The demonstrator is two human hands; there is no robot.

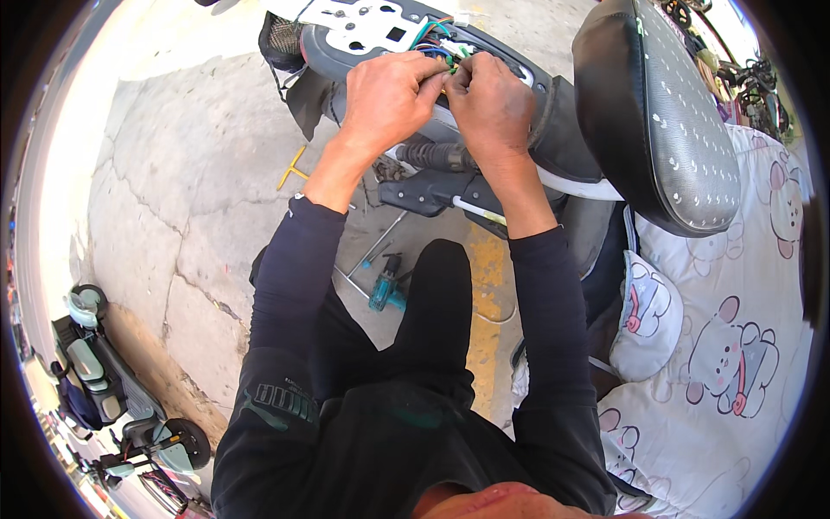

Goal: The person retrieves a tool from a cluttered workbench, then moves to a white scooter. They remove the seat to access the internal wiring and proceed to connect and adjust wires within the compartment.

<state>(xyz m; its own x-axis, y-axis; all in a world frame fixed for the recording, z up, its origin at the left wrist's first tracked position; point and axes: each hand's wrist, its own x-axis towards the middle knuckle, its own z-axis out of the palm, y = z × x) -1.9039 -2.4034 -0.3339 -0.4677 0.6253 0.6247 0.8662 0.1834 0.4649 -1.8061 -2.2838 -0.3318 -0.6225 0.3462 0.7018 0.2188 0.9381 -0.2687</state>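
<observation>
My left hand (388, 97) and my right hand (491, 102) meet over the rear body of a scooter (323, 52), fingertips pinched together. Between them are thin coloured wires (432, 52), blue, green and others, that come out of the opening in the body. Small light-coloured connectors (456, 48) sit among the wires just beyond my fingers. Which wire each hand pinches is partly hidden by the fingers. A white metal plate (367, 28) with cut-outs lies on top of the body, left of the wires.
The scooter's black and grey seat (661, 121) is tipped up on the right, beside a cartoon-print quilted cover (743, 285). A teal power drill (386, 285), a metal T-handle wrench (370, 246) and a yellow T-handle tool (294, 168) lie on the cracked concrete. Other scooters (104, 372) stand at lower left.
</observation>
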